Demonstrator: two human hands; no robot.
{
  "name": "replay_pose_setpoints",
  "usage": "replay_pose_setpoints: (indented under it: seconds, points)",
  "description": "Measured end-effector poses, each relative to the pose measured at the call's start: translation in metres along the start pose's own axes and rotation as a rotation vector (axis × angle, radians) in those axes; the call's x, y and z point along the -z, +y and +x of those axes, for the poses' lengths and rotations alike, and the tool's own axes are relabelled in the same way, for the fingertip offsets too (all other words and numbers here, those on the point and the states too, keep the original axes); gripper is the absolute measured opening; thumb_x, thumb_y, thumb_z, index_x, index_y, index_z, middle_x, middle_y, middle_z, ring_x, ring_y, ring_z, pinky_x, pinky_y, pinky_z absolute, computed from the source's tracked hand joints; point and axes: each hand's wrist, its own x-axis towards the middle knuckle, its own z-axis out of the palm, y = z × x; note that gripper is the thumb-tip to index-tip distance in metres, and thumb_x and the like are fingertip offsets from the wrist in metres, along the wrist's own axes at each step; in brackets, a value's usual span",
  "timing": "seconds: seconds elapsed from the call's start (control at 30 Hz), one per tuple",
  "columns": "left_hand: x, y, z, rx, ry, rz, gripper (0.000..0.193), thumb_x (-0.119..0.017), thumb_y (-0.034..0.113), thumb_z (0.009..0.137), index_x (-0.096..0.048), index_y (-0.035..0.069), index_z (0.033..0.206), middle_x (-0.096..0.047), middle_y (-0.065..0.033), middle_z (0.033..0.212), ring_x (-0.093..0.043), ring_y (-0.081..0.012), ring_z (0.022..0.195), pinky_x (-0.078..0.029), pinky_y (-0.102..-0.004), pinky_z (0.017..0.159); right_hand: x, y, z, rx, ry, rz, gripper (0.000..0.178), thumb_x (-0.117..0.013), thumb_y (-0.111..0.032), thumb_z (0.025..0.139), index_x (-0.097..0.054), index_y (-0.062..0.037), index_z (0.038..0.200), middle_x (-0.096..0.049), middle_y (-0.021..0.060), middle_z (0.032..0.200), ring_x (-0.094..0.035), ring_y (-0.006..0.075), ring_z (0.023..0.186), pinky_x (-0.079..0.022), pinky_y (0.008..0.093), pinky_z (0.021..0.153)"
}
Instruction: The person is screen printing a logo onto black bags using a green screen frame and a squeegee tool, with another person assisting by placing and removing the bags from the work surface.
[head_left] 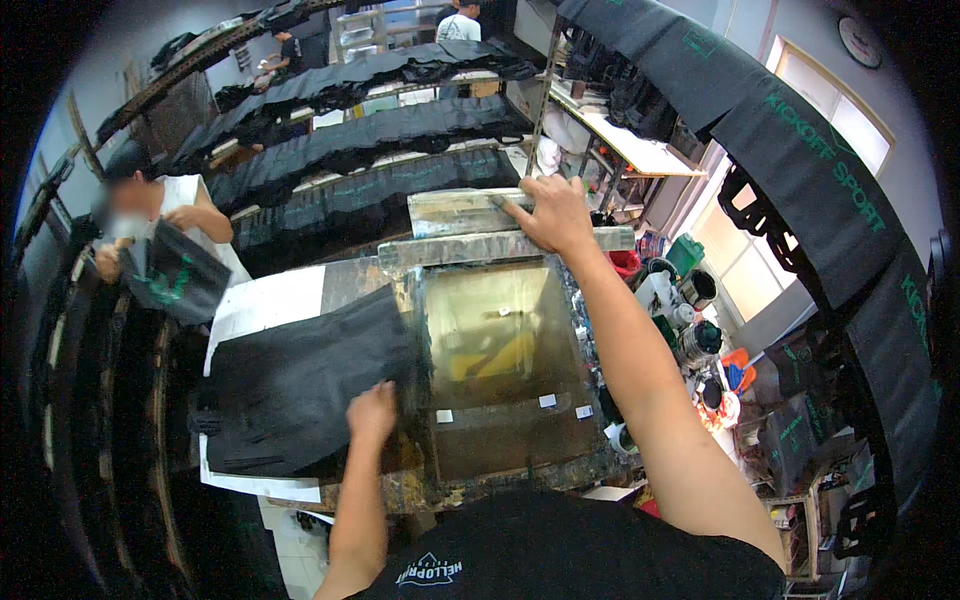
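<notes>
A stack of flat black fabric bags (290, 385) lies on white sheets at the table's left. My left hand (372, 412) is closed at its right edge, fingers curled on a black bag; the fingertips are partly hidden. My right hand (555, 215) reaches forward, its fingers wrapped over the top of a raised, paint-stained screen printing frame (500, 248) at the table's far side. Between my arms lies a glossy yellowish see-through plate (500, 340), with several small white tabs on its lower part.
Ink jars and cans (700, 345) crowd the table's right side. Racks hung with printed black bags (350, 140) stand ahead, and more bags (820, 160) hang at right. A co-worker (190, 215) at left holds up a black bag with a green print (175, 275). Other people are far back.
</notes>
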Motion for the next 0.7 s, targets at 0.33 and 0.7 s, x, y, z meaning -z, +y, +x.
replay_pose_setpoints:
  seconds: [0.33, 0.7]
  points:
    - [-0.168, 0.107, -0.056, -0.415, -0.13, 0.198, 0.111, -0.037, 0.09, 0.085, -0.023, 0.014, 0.164, -0.016, -0.02, 0.17, -0.005, -0.0433, 0.157, 0.007, -0.072, 0.118, -0.012, 0.007, 0.0, 0.056, 0.022, -0.055, 0.05, -0.061, -0.056, 0.092, -0.071, -0.0089, 0.105, -0.072, 0.0156, 0.099, -0.066, 0.0339, 0.102, -0.042, 0.0504, 0.088]
    - [-0.189, 0.111, 0.005, -0.642, -0.078, 0.178, 0.112, -0.048, 0.09, 0.079, -0.029, 0.017, 0.163, -0.014, -0.0188, 0.17, -0.008, -0.0494, 0.155, -0.001, -0.0762, 0.116, 0.008, -0.004, 0.022, -0.016, -0.012, 0.149, 0.067, -0.051, -0.067, 0.095, -0.067, -0.0025, 0.088, -0.068, 0.023, 0.093, -0.065, 0.0396, 0.094, -0.049, 0.0524, 0.085]
